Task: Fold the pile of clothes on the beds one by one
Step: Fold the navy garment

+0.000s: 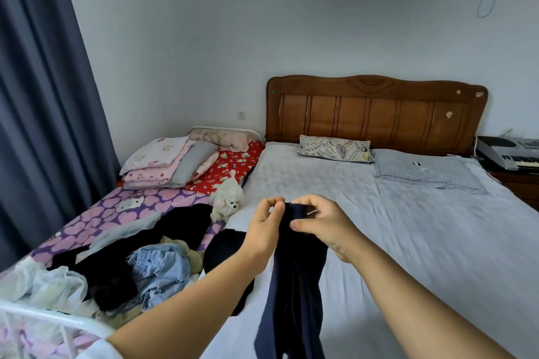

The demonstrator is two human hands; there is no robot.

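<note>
A dark navy garment [294, 294] hangs in the air over the grey bed [423, 230]. My left hand [264, 230] pinches its top edge on the left, and my right hand [323, 224] grips the top edge right beside it. The cloth drops straight down between my forearms. A pile of clothes [140, 265] lies on the small bed [116, 213] at the left: black items, light blue denim, beige cloth and a sheer white piece. Another black garment [224, 248] lies partly hidden behind my left forearm.
A white toy dog [227, 198] sits between the beds. Folded pink and grey bedding [166, 163] is stacked at the head of the small bed. Two pillows [335, 148] lie by the wooden headboard [376, 114]. A keyboard [510, 154] stands at the right; a curtain [43, 96] hangs at the left.
</note>
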